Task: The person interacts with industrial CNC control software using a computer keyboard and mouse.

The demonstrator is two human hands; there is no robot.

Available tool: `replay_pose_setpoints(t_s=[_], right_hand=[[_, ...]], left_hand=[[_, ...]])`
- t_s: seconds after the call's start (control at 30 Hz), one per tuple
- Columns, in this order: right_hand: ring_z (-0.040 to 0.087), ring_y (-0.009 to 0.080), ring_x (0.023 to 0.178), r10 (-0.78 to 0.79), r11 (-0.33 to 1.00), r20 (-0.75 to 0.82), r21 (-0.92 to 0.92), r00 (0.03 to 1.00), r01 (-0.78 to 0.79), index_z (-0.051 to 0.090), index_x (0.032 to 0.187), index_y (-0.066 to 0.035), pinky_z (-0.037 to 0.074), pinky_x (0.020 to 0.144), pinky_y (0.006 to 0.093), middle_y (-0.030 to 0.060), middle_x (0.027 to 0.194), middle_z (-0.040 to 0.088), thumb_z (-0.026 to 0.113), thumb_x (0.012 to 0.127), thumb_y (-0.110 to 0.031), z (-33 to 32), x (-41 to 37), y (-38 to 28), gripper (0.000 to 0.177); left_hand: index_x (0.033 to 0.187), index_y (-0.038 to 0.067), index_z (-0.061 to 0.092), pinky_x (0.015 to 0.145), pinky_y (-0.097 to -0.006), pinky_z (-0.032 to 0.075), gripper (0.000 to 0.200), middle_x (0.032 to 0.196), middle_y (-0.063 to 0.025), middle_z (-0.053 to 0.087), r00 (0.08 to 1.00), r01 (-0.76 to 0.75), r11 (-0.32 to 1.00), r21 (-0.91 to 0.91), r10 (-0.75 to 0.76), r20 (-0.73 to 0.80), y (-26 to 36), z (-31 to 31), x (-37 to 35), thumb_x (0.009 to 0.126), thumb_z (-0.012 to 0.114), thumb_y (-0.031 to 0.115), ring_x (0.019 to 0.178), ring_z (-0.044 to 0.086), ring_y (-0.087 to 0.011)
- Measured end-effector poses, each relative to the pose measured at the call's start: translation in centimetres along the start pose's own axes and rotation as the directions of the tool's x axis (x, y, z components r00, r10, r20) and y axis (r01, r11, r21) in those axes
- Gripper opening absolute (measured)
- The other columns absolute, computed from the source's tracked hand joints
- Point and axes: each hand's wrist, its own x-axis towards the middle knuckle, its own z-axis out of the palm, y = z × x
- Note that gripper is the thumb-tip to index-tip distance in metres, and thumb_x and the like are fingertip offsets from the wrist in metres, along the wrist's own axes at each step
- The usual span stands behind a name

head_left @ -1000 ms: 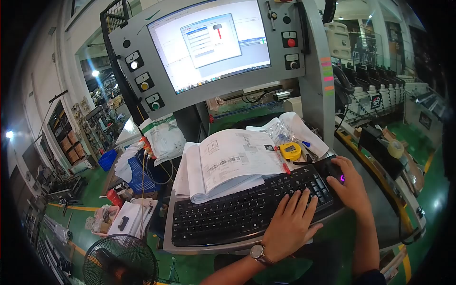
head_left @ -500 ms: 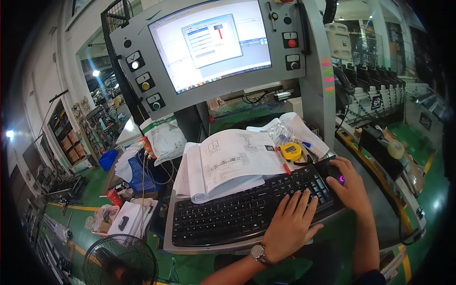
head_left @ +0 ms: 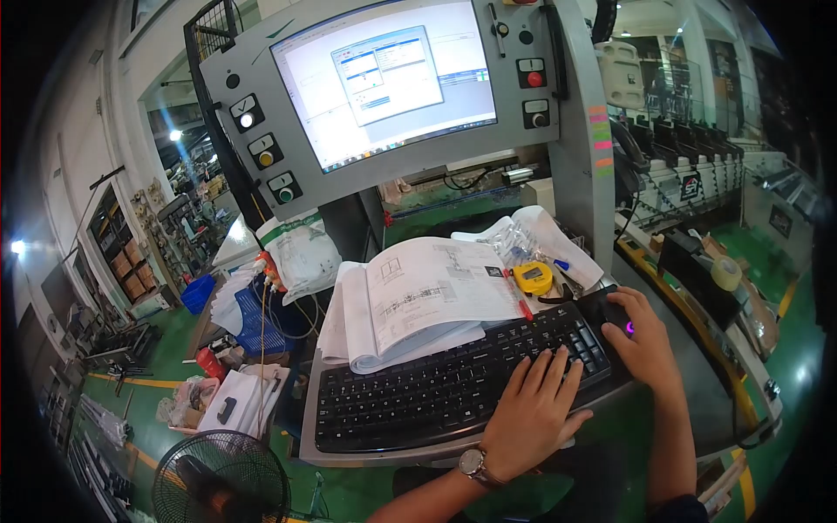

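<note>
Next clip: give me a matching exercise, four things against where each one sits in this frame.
Things:
1 left hand
2 right hand
3 tape measure
4 fan

Places:
a on the mouse
b bottom left of the view
c on the keyboard
d beside the open booklet

Pairs: 1-c, 2-a, 3-d, 4-b

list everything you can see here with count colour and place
flat computer screen: one, white-lit, in grey metal console
black plastic keyboard: one, black, below screen
black computer mouse: one, black with purple light, right of keyboard
open paper booklet: one, white, behind keyboard
yellow tape measure: one, yellow, right of booklet
round wire-cage fan: one, black, lower left of view
left hand: one, silver wristwatch on wrist, resting on keyboard
right hand: one, cupped over mouse
</note>
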Motion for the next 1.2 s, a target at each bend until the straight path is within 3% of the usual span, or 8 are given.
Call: replay_pose_setpoints(t_s=[1.2], right_hand=[[0.064,0.0467,0.144,-0.018,1.0,-0.009,0.005,1.0,0.018,0.066,0.146,-0.003,0.051,0.119,0.0497,0.0231,0.16,0.062,0.075,0.101,-0.019,0.14,0.04,0.4,0.048]], left_hand=[[0.157,-0.001,0.063,0.126,-0.0572,0.047,0.076,0.161,-0.0271,0.062,1.0,-0.009,1.0,-0.006,0.009,-0.005,0.03,-0.1,0.05,0.105,0.078,0.052,0.149,0.061,-0.0429]])
